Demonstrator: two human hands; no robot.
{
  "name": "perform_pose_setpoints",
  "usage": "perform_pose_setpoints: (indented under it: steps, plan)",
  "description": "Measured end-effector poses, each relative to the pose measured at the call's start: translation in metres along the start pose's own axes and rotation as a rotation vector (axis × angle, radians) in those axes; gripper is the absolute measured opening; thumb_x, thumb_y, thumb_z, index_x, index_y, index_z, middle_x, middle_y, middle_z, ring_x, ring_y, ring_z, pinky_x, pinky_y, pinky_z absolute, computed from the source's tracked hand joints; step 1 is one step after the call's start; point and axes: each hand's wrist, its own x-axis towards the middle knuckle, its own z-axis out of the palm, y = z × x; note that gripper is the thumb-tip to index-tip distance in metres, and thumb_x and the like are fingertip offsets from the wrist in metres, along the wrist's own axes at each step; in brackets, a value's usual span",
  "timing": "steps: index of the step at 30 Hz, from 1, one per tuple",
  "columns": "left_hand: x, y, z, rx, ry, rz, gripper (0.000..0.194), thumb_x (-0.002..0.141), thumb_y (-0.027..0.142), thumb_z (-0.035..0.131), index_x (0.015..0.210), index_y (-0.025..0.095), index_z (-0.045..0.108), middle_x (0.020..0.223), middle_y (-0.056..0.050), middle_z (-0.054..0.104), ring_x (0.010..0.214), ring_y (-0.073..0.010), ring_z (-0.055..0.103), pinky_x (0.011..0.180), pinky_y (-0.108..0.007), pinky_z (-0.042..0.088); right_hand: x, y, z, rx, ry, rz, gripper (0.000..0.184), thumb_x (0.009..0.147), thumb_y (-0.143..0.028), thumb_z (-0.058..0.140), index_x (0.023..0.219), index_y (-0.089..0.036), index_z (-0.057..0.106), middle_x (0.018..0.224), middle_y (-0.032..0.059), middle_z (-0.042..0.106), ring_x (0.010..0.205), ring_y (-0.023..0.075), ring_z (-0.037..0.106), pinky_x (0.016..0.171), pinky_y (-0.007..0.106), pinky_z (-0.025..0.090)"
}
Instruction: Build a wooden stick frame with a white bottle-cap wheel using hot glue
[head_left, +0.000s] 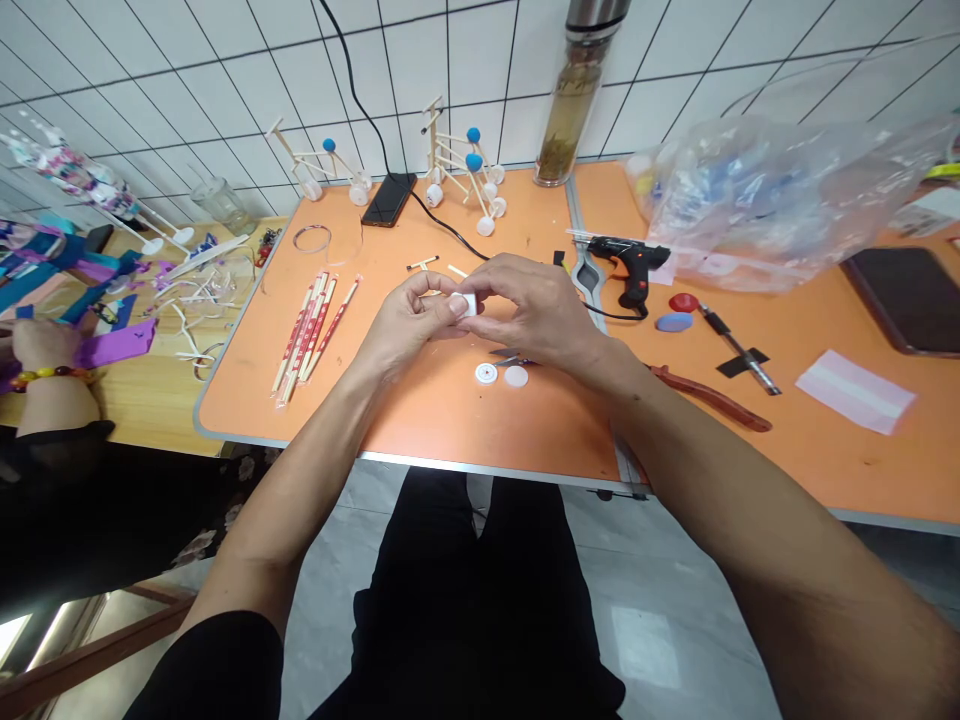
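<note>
Over the middle of the orange table, my left hand (418,315) and my right hand (525,305) meet with closed fingertips on a small white piece (469,302). Fingers cover much of it, so its full shape is hidden. Just below lie a white plastic wheel (486,373) and a pale round disc (516,376). A pair of scissors (510,358) is partly hidden by my right hand. Behind my hands lies a small wooden stick frame (422,264). To the left of my left hand are several wrapped chopsticks (307,335).
Stick models with white wheels and blue balls (457,160), a phone (388,200) and a glass bottle (566,110) stand along the wall. On the right are a glue gun (628,262), pliers (716,398) and a plastic bag (780,200). Another person's hand (45,345) works at left.
</note>
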Motion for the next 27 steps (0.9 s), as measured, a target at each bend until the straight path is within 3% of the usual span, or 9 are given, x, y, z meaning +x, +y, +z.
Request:
perform_pose_setpoints:
  steps: [3, 9, 18, 27]
  plan:
    - [-0.001, 0.001, -0.003, -0.053, -0.027, -0.037, 0.061, 0.077, 0.062, 0.108, 0.109, 0.023, 0.074, 0.103, -0.004, 0.088, 0.092, -0.0167, 0.086, 0.090, -0.031, 0.073, 0.001, 0.001, -0.002, 0.008, 0.003, 0.033, 0.020, 0.104, -0.042, 0.084, 0.115, -0.025, 0.083, 0.099, 0.0042, 0.083, 0.091, 0.0232, 0.075, 0.084, 0.038, 0.058]
    - [0.000, -0.001, -0.005, -0.082, -0.039, -0.042, 0.063, 0.074, 0.055, 0.112, 0.110, 0.022, 0.073, 0.102, -0.005, 0.089, 0.088, -0.0167, 0.087, 0.090, -0.031, 0.074, 0.000, 0.002, 0.000, 0.022, 0.008, 0.046, 0.028, 0.107, -0.052, 0.083, 0.116, -0.026, 0.085, 0.102, 0.0048, 0.085, 0.092, 0.0231, 0.075, 0.086, 0.039, 0.059]
    - [0.000, -0.003, -0.007, -0.055, -0.039, -0.028, 0.063, 0.075, 0.059, 0.110, 0.110, 0.023, 0.072, 0.105, -0.005, 0.089, 0.090, -0.0183, 0.088, 0.092, -0.035, 0.075, -0.001, 0.000, 0.003, 0.041, 0.026, 0.057, 0.026, 0.107, -0.052, 0.082, 0.115, -0.027, 0.085, 0.100, 0.0047, 0.084, 0.093, 0.0240, 0.077, 0.087, 0.040, 0.061]
    - [0.001, -0.002, -0.005, -0.027, -0.029, 0.026, 0.067, 0.068, 0.054, 0.114, 0.108, 0.024, 0.070, 0.097, -0.003, 0.090, 0.097, -0.0219, 0.089, 0.096, -0.039, 0.073, -0.004, -0.002, 0.008, -0.009, 0.071, 0.042, 0.031, 0.112, -0.056, 0.076, 0.123, -0.028, 0.083, 0.106, 0.0052, 0.086, 0.096, 0.0234, 0.079, 0.088, 0.039, 0.062]
